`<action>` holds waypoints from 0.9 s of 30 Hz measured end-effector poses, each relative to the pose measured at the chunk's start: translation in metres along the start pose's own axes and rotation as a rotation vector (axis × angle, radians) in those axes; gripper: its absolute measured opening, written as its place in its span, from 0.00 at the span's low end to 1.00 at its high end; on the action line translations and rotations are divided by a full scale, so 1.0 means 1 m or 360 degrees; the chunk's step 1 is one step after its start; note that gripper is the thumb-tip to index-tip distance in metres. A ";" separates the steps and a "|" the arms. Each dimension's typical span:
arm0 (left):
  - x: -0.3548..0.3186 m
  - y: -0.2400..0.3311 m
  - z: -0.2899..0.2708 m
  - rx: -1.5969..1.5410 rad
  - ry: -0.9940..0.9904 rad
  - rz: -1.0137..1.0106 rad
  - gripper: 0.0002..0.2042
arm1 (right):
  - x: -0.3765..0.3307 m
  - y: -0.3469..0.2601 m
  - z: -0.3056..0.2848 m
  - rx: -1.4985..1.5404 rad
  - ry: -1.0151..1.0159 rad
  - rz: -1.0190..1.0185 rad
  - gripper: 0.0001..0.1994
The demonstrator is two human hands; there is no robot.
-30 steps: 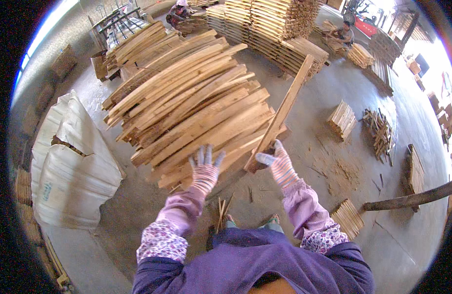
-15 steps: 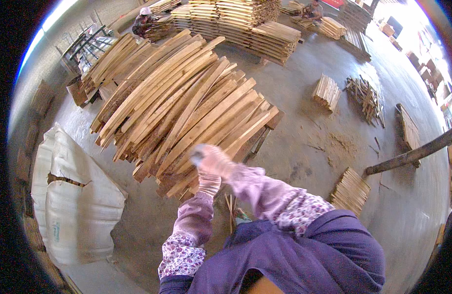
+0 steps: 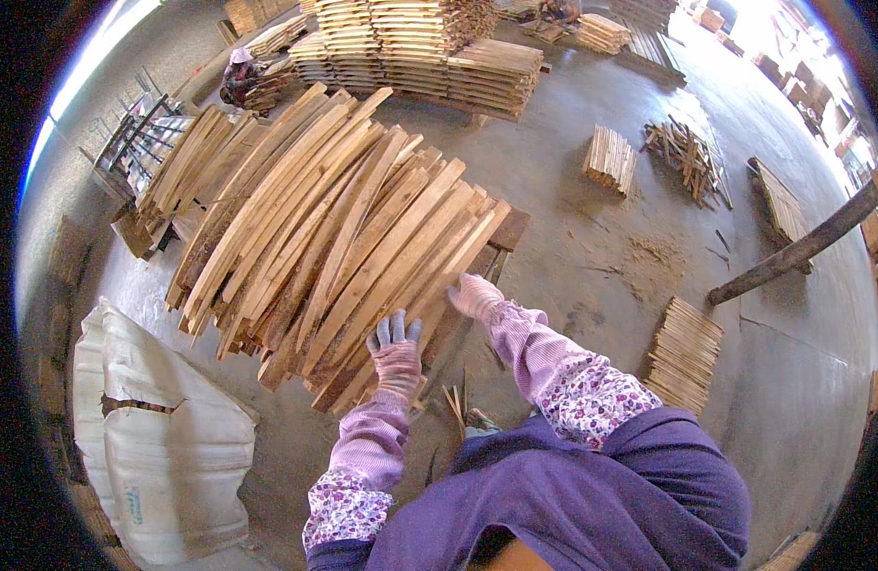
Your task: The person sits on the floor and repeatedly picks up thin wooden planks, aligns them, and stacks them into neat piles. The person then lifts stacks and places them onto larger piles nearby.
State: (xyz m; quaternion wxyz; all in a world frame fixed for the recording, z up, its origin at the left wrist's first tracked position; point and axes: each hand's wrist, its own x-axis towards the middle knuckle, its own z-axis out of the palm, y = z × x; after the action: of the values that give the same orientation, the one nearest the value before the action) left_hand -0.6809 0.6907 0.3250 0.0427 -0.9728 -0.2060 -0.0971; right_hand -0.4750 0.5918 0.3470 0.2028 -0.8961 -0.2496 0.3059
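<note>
Along the near right side of the pile of boards [image 3: 334,247], the gloved left hand [image 3: 397,360] rested with fingers slightly spread over the boards' near ends, while the right hand [image 3: 477,298] sat at the outer edge, farther right; whether it pinched anything could not be told. The boards lay mostly ahead and leftward of both hands, left hand nearer, long axes pointing diagonally away to the right.
</note>
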 end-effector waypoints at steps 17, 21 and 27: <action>-0.006 0.017 -0.037 -0.0071 -0.0196 0.0202 0.26 | -0.015 0.028 0.034 0.0989 0.0035 0.0139 0.30; 0.007 0.049 -0.023 -0.0020 0.0059 0.0407 0.29 | -0.036 0.072 0.021 0.0867 0.0086 0.0202 0.19; -0.005 0.115 -0.084 -0.0367 -0.0391 0.0667 0.35 | -0.102 0.241 0.054 0.0306 -0.0105 0.0229 0.21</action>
State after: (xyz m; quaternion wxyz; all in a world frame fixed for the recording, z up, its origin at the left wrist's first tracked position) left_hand -0.6528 0.5736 0.4010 -0.0747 -0.9971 0.0086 0.0099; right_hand -0.5029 0.3538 0.2288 0.2570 -0.8776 -0.1608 0.3715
